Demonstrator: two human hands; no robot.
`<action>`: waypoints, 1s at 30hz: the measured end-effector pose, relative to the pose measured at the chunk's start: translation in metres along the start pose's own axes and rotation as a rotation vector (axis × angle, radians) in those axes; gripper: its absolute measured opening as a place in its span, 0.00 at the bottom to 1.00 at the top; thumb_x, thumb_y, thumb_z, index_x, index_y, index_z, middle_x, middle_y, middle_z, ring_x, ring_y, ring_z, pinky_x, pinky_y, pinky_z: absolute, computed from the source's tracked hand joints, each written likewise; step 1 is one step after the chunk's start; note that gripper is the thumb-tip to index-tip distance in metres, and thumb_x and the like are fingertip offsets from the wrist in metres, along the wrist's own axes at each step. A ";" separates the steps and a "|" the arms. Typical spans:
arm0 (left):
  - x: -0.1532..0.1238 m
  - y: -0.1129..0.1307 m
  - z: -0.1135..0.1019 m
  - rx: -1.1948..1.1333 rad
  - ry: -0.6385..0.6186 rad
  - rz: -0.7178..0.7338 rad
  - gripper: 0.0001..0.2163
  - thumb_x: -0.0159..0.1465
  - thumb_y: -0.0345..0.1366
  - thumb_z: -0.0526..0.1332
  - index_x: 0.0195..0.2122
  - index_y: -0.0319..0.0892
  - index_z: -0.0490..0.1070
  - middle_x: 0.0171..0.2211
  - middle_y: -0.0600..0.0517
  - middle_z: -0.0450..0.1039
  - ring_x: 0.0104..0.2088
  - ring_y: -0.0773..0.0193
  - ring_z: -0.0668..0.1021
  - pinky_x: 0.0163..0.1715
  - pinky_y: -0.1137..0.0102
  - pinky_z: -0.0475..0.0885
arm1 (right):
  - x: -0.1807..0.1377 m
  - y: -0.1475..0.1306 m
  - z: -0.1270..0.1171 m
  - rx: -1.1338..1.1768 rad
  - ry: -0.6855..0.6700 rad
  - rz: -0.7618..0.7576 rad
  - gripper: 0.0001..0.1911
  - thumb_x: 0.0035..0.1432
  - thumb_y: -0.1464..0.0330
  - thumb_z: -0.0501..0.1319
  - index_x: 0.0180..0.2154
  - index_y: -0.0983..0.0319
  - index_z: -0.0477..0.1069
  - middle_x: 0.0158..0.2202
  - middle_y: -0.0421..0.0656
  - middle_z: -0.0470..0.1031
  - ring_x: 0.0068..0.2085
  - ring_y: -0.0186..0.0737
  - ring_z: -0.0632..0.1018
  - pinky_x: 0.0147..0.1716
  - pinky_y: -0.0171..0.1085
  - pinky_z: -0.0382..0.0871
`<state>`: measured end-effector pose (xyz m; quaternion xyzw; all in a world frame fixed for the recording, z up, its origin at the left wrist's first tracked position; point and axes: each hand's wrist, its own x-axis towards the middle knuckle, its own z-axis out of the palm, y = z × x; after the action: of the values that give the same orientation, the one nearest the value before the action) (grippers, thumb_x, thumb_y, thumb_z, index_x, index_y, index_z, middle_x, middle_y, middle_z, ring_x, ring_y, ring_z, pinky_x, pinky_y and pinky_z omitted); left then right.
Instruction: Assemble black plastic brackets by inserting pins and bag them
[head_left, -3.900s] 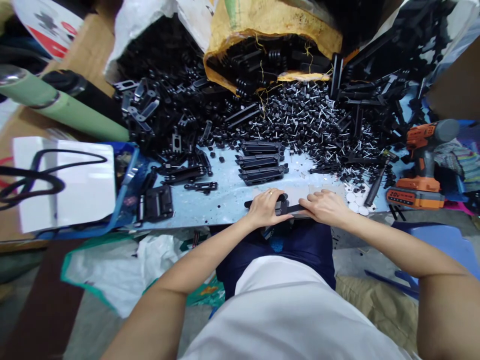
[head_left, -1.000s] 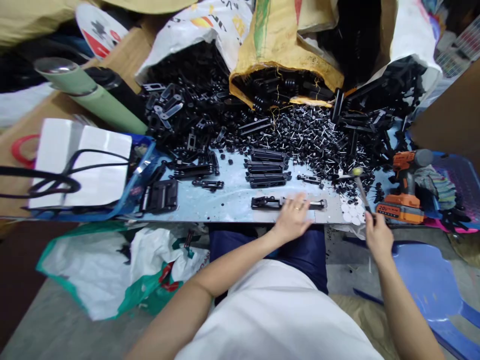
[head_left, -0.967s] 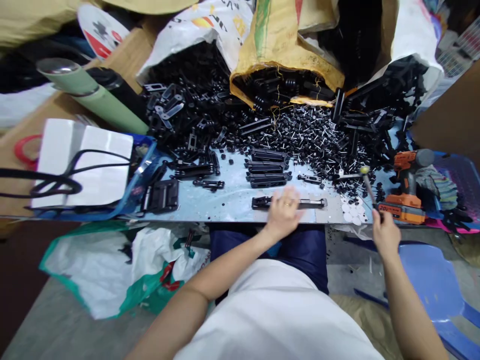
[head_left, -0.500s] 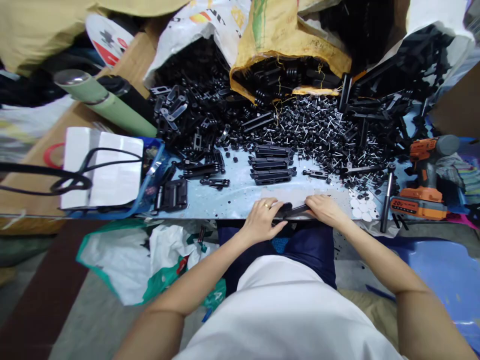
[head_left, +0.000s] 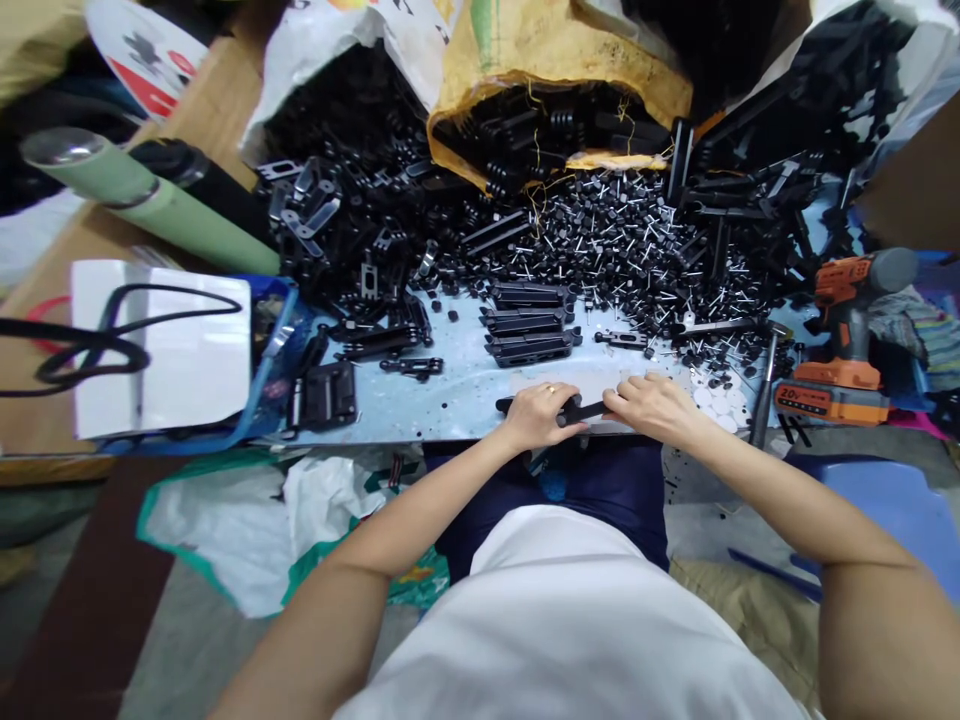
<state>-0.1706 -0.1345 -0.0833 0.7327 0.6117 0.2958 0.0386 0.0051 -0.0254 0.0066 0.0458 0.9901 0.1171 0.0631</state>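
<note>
A long black plastic part [head_left: 574, 409] lies on the near edge of the light blue table [head_left: 465, 385]. My left hand [head_left: 538, 413], a ring on one finger, is curled around its left end. My right hand [head_left: 651, 405] grips its right end with the fingers bent over it. Just beyond my hands, three similar black assemblies [head_left: 529, 320] lie stacked in a row. A hammer [head_left: 763, 385] rests on the table to the right of my right hand, untouched.
Heaps of black parts and pins [head_left: 630, 250] spill from open sacks [head_left: 555, 90] at the back. An orange cordless drill [head_left: 844, 335] stands at right, a blue tray with white paper and a black cable [head_left: 161, 350] at left. A green tube [head_left: 150, 205] lies far left.
A second ago my right hand held the hammer at the right while the left steadied the part. The hammer now lies on the table and both hands hold the part.
</note>
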 end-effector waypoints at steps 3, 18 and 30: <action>0.002 0.000 0.002 0.017 -0.043 -0.077 0.19 0.58 0.50 0.58 0.42 0.41 0.67 0.37 0.47 0.75 0.37 0.59 0.77 0.35 0.68 0.71 | -0.001 0.001 0.008 0.001 0.034 0.081 0.11 0.64 0.65 0.50 0.36 0.62 0.68 0.26 0.44 0.71 0.29 0.37 0.71 0.28 0.36 0.50; 0.147 0.049 0.049 0.088 -0.444 -0.034 0.11 0.62 0.24 0.49 0.41 0.33 0.70 0.40 0.41 0.72 0.44 0.56 0.73 0.40 0.66 0.67 | -0.064 0.018 0.076 0.301 0.153 0.283 0.19 0.62 0.56 0.50 0.36 0.63 0.71 0.32 0.47 0.74 0.35 0.41 0.72 0.33 0.37 0.61; 0.046 0.010 -0.022 -0.904 0.183 -0.867 0.04 0.53 0.32 0.63 0.29 0.38 0.71 0.24 0.52 0.73 0.25 0.66 0.75 0.30 0.71 0.71 | 0.055 0.063 0.057 0.572 0.230 0.641 0.13 0.62 0.69 0.50 0.43 0.64 0.70 0.44 0.49 0.74 0.46 0.42 0.72 0.46 0.39 0.64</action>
<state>-0.1693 -0.1013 -0.0434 0.3014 0.6685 0.5437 0.4083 -0.0368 0.0546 -0.0395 0.3528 0.9189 -0.1436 -0.1023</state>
